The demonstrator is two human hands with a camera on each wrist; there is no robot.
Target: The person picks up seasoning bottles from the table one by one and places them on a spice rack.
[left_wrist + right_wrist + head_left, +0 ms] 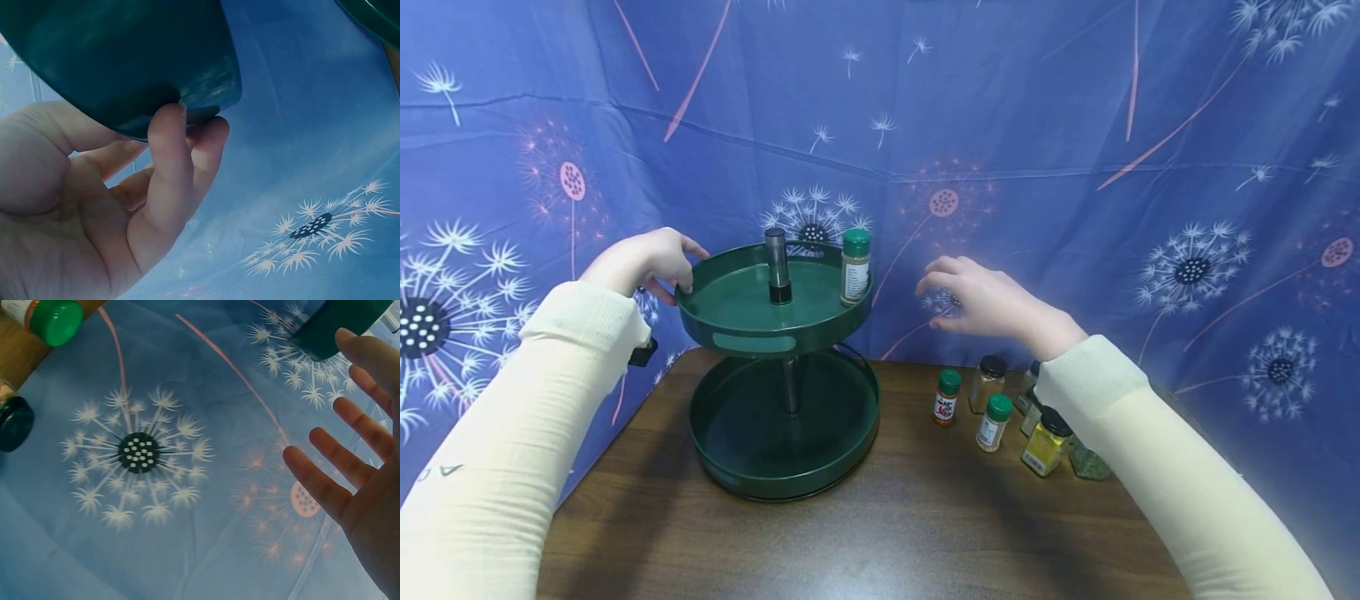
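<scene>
My left hand (658, 257) is at the left side of a green two-tier turntable (752, 336), gripping the upper tray's rim. Close up in the left wrist view, curled fingers (169, 150) hold the edge of that green tray (156, 56). On the upper tray's right side stands a green-capped spice jar (855, 279), upright beside the dark centre post (777, 267). To the right of the trays, my right hand (973, 298) hovers in the air with its fingers spread, holding nothing. The right wrist view shows those fingers (325, 456) near the blue cloth.
Several spice jars stand on the wooden table (880, 533) below my right forearm, among them a red-labelled jar (946, 404), a small green-capped jar (992, 429) and a yellow jar (1043, 448). The lower tray (786, 483) rests on the table. A blue dandelion-print cloth (1037, 108) hangs behind.
</scene>
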